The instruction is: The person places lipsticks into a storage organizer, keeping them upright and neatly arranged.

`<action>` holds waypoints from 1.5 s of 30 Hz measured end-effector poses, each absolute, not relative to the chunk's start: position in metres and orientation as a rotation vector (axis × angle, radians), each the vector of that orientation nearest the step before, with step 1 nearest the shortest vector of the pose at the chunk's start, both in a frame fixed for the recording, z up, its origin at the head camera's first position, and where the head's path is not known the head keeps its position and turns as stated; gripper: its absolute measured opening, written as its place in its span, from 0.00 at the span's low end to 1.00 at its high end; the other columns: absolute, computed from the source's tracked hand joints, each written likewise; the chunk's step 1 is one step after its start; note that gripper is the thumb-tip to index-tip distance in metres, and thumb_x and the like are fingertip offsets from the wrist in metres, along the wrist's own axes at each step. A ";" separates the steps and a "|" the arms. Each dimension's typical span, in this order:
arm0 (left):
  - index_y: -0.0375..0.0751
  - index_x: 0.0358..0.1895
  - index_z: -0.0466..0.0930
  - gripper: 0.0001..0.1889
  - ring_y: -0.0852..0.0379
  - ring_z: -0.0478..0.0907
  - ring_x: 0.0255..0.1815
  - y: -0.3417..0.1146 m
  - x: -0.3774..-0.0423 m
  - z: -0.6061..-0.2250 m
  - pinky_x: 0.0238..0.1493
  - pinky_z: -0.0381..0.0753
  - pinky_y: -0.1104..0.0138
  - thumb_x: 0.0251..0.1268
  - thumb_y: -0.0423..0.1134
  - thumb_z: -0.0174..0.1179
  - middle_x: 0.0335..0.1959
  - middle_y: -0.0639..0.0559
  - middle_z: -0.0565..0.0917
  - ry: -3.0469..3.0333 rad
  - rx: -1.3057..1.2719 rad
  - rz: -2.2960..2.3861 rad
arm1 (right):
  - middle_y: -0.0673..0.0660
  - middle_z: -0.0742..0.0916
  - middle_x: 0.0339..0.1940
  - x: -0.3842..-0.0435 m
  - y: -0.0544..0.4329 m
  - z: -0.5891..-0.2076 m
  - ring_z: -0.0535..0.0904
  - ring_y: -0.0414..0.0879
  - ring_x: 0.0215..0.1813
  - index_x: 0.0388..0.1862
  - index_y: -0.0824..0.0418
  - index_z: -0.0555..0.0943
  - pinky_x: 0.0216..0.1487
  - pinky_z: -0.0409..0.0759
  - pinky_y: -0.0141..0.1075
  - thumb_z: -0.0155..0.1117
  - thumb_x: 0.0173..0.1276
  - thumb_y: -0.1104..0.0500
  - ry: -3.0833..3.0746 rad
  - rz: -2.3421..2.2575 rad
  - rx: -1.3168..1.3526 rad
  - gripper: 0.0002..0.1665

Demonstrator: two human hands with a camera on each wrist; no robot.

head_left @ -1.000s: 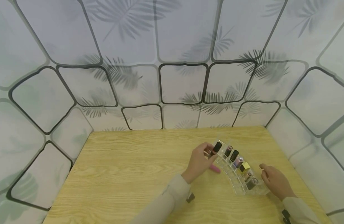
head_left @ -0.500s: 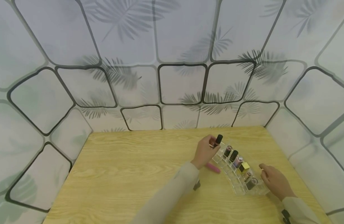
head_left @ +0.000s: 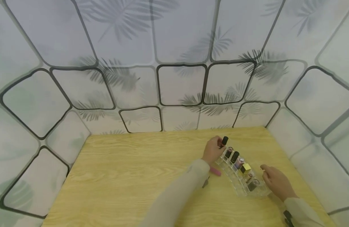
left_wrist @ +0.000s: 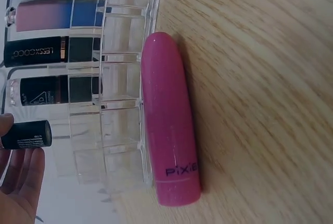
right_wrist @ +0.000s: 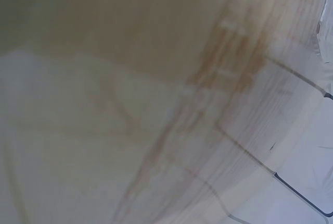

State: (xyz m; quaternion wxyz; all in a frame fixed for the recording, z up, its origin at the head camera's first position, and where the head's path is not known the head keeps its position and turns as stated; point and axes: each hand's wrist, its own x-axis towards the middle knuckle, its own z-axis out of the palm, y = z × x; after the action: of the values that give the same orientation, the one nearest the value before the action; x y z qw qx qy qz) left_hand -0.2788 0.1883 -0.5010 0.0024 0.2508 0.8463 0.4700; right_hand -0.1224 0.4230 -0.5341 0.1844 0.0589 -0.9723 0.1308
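My left hand (head_left: 213, 151) pinches a black lipstick tube (head_left: 225, 140) above the far end of a clear, curved, tiered lipstick holder (head_left: 234, 182). In the left wrist view, the thumb and fingers grip this tube (left_wrist: 28, 134) at the left edge, its flat end pointing at the holder's end slots and apart from them. Several other lipsticks stand in the back row, among them a pink-and-blue one (left_wrist: 49, 14) and a black one (left_wrist: 39, 51). My right hand (head_left: 278, 183) lies beside the holder's near end, fingers loosely bent; whether it touches the holder I cannot tell.
A bright pink tube (left_wrist: 169, 114) marked "PIXIE" lies on the wood-grain table (head_left: 129, 176) along the holder's front edge. Patterned cloth walls (head_left: 180, 85) rise at the back and both sides. The right wrist view is blurred and hazy.
The left hand has raised the black lipstick tube from low over the holder's far end and moved it slightly farther away and right. The right hand has stayed in place.
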 end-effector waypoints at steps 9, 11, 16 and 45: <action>0.40 0.37 0.76 0.09 0.65 0.76 0.31 0.194 -0.284 -0.507 0.34 0.74 0.79 0.55 0.35 0.66 0.33 0.52 0.82 2.709 0.769 1.409 | 0.55 0.84 0.28 -0.126 0.420 -0.535 0.72 0.39 0.24 0.41 0.66 0.79 0.25 0.72 0.35 0.55 0.58 0.69 -2.704 0.358 0.186 0.12; 0.40 0.36 0.77 0.09 0.64 0.76 0.31 0.195 -0.285 -0.510 0.34 0.74 0.79 0.55 0.35 0.66 0.33 0.51 0.82 2.733 0.776 1.393 | 0.55 0.84 0.28 -0.126 0.420 -0.534 0.73 0.40 0.25 0.41 0.66 0.79 0.25 0.72 0.36 0.55 0.58 0.69 -2.704 0.359 0.186 0.12; 0.40 0.36 0.78 0.09 0.64 0.76 0.31 0.196 -0.285 -0.515 0.34 0.74 0.79 0.54 0.35 0.67 0.32 0.52 0.82 2.770 0.793 1.324 | 0.57 0.85 0.29 -0.126 0.420 -0.535 0.75 0.43 0.26 0.41 0.67 0.79 0.26 0.74 0.37 0.54 0.59 0.69 -2.710 0.354 0.184 0.12; 0.39 0.45 0.80 0.13 0.64 0.71 0.31 0.193 -0.276 -0.512 0.33 0.73 0.77 0.57 0.37 0.65 0.38 0.50 0.78 2.812 0.775 1.114 | 0.59 0.85 0.32 -0.124 0.424 -0.537 0.78 0.47 0.28 0.43 0.68 0.78 0.29 0.76 0.42 0.52 0.62 0.68 -2.764 0.369 0.149 0.12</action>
State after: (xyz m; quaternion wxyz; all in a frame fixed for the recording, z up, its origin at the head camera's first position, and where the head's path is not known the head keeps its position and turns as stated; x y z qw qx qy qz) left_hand -0.2762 0.1927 -0.5121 0.0095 0.2483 0.9006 0.3567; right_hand -0.1236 0.4241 -0.5370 0.1737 0.0525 -0.9747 0.1303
